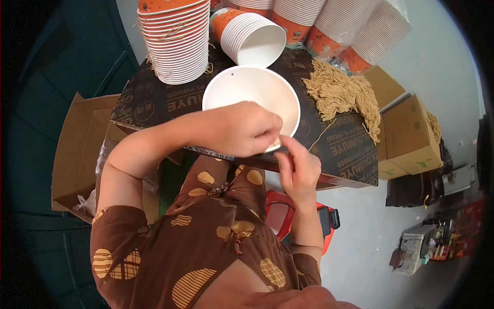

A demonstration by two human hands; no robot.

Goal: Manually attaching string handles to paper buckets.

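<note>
A white paper tub (257, 87) stands at the table's near edge, its open mouth towards me and a small dark hole in its far-left wall. My left hand (252, 130) is closed above the tub's near side, its fingertips mostly hidden. Just right of it, at the near rim, the fingers of my right hand (299, 167) are bent together in a pinch. Whatever either hand grips is too small or too covered to make out. A single strand of tan twine (322, 135) lies on the table beside my right hand, running towards the twine bundle (342, 92).
On the black-printed plywood table (164, 98), a tall stack of orange-and-white tubs (175, 49) stands at the left. Another stack (252, 38) lies on its side behind the open tub. Wrapped stacks (329, 26) line the back. Cardboard boxes flank the table; a red stool (278, 206) is below.
</note>
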